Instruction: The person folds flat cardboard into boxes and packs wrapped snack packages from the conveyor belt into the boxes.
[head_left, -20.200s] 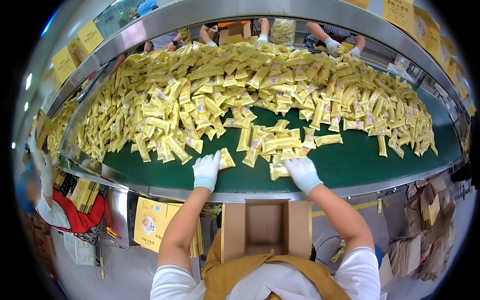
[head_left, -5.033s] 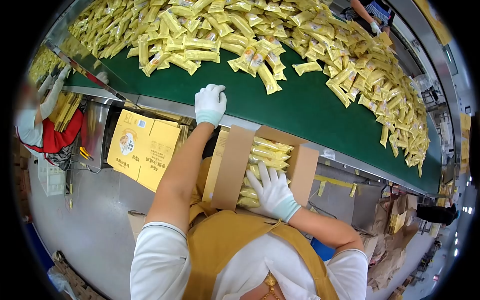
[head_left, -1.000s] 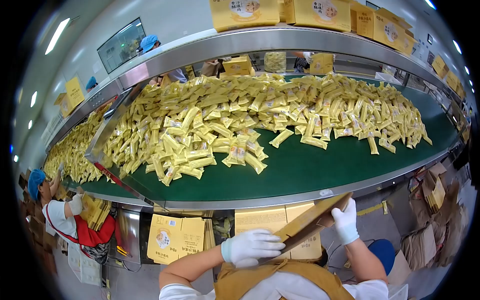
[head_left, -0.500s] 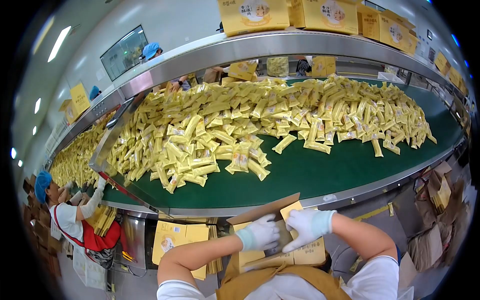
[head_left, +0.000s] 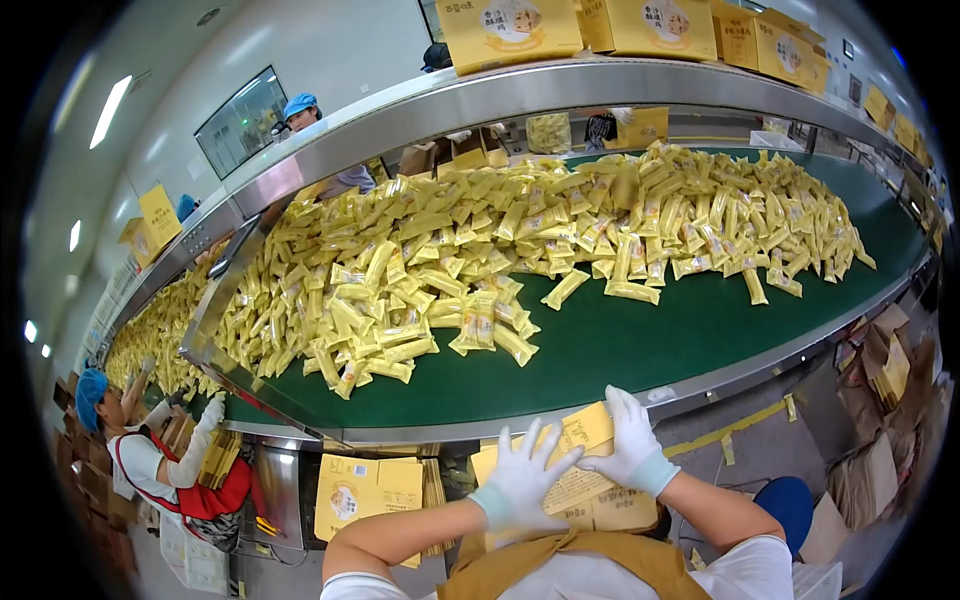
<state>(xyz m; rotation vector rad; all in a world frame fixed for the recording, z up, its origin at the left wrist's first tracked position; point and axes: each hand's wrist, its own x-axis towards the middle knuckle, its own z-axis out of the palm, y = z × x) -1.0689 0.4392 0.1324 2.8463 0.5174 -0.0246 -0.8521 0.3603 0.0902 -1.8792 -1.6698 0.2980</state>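
Note:
Beneath both hands is a yellow cardboard carton [head_left: 597,508] close to my body, with printed text on the panels facing up. My left hand [head_left: 522,480], in a white glove, has its fingers spread over the carton's left side. My right hand [head_left: 628,447], gloved too, lies at the carton's right side with its fingers stretched out toward the belt. Neither hand grips anything. Whether the palms touch the cardboard is hard to tell. Beyond the carton, a heap of yellow wrapped snack bars [head_left: 480,240] covers much of a green conveyor belt [head_left: 590,375].
Flat yellow cartons [head_left: 370,495] are stacked at my left. A co-worker in a blue cap [head_left: 175,450] stands at the belt further left. Yellow boxes [head_left: 650,28] line the metal shelf [head_left: 560,88] above. Folded brown cardboard [head_left: 860,480] lies on the right.
Both hands have come up out of the carton's opening and their fingers have spread. The brown inner side of its flap no longer shows; printed panels now face up.

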